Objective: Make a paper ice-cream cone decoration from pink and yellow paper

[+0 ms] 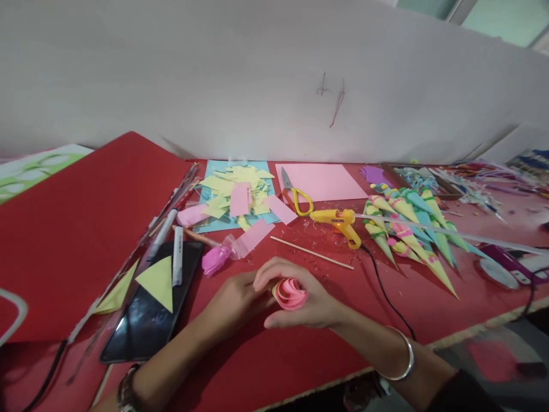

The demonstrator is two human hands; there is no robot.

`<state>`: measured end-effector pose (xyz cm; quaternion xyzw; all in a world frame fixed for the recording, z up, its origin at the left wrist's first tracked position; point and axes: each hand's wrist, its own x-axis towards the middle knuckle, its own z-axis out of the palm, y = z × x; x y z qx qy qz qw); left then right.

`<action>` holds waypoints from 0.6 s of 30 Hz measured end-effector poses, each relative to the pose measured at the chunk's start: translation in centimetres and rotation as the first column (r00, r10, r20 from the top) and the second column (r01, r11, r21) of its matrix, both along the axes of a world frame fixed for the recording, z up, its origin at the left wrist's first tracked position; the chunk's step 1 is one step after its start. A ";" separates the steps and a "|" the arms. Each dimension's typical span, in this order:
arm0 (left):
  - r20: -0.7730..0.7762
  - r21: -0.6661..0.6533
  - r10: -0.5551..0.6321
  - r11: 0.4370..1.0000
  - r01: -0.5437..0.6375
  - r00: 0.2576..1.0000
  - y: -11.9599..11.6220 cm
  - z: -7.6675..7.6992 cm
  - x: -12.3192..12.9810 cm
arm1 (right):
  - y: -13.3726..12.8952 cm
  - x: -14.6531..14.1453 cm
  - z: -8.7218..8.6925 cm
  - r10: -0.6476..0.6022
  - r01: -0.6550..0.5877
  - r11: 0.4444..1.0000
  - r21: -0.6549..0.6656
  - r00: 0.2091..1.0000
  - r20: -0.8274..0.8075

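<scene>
A pink paper roll (291, 293) sits in the curled right hand (302, 294), between thumb and fingers, above the near part of a red surface (266, 377); its layered end faces up, while the rest of it is hidden by the grip. The left hand (240, 292) reaches in beside it, its fingers largely lost behind the right hand, so whether they are closed on anything cannot be told. Both forearms are cut off at the lower edge. Beyond the hands, a wooden stick (311, 252) lies near a yellow glue gun (337, 218), whose long translucent stick crosses a pile of decorated paper cones (412, 220) and runs toward the right edge; the overlapping cones cover one another. At left, a yellow paper triangle (159, 281) and a white marker (177, 257) hide part of a dark phone (141, 326), and clutter at far right is too blurred to name
</scene>
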<state>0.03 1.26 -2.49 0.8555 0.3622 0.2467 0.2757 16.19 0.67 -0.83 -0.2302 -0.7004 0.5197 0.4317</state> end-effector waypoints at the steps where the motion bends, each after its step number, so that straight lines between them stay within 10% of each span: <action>1: -0.009 0.013 -0.006 1.000 0.006 1.000 0.0 0.0 0.0 | 0.0 0.0 0.1 0.005 -0.005 1.000 0.005 1.000 0.003; 8: 0.079 -0.141 -0.009 0.990 0.020 0.997 -0.1 -0.5 0.0 | -0.1 0.0 0.1 0.030 -0.031 0.998 0.048 0.999 0.036; 18: 0.108 0.080 -0.021 0.997 0.012 0.994 -0.2 -0.5 0.1 | -0.3 -0.3 0.1 -0.025 0.021 0.991 0.129 0.999 0.027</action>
